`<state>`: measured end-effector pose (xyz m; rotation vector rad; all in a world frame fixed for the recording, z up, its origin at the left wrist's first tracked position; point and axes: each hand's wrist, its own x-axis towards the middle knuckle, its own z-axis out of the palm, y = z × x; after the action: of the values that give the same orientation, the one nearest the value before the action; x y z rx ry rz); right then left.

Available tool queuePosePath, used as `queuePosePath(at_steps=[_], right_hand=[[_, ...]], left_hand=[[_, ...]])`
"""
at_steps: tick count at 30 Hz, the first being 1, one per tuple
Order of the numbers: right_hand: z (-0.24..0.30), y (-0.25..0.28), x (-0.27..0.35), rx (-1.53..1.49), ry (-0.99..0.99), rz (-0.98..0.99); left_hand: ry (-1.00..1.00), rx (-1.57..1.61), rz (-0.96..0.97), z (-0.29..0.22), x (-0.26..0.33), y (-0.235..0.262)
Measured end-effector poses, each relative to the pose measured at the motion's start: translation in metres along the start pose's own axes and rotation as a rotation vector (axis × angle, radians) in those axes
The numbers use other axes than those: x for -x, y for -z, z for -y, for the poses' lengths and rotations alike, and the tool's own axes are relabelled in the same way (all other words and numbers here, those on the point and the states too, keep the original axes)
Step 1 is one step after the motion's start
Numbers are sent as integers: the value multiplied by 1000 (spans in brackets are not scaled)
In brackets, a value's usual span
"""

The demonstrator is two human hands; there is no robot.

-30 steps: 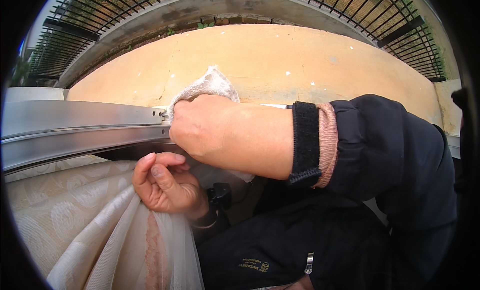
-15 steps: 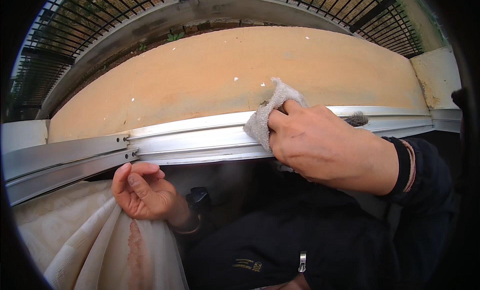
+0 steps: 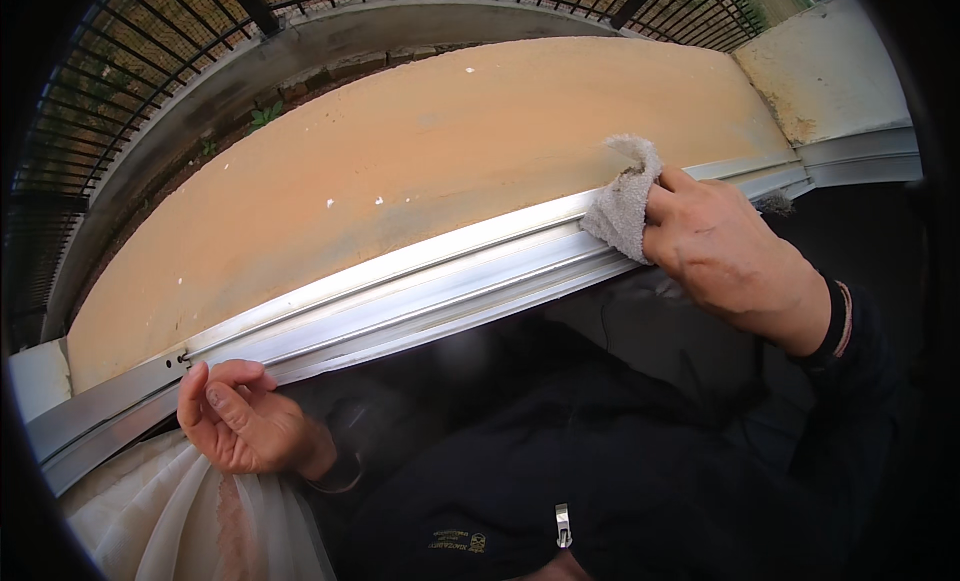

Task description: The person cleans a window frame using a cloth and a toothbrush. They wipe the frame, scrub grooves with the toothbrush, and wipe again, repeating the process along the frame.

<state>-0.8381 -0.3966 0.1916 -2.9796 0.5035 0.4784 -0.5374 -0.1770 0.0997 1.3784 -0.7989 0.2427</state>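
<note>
My right hand (image 3: 735, 256) grips a light grey terry cloth (image 3: 625, 206), its fingers closed into the folds. The cloth presses on the silver window track (image 3: 430, 291) toward its right part, with one corner sticking up over the sill. My left hand (image 3: 245, 418) is near the track's left end, palm up and fingers loosely curled and apart, with nothing visible in it. Its fingertips are close to the metal edge, and its wrist lies by the pale sheer curtain (image 3: 170, 506). The part of the cloth inside my right hand is hidden.
Beyond the track runs a broad orange-tan outer sill (image 3: 420, 151) with a few white specks. A black metal fence (image 3: 110, 111) stands past it. An upright metal frame (image 3: 110, 421) meets the track at left, and a stained pale wall (image 3: 825, 76) at right.
My right hand has slid the cloth to the right along the track. The view has tilted, so the track slants more. My left hand keeps its curled pose by the left end.
</note>
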Motion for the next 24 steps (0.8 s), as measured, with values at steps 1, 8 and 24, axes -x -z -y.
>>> queuePosePath(at_steps=[1,8,24], right_hand=[[-7,1,9,9,-53,79],[-69,-22,75,38,-208,-119],[-208,-67,206,452,-483,-216]], left_hand=[[22,-17,-20,0,1,0],[22,-79,58,4,0,1],[-19,-272,75,-12,5,-35]])
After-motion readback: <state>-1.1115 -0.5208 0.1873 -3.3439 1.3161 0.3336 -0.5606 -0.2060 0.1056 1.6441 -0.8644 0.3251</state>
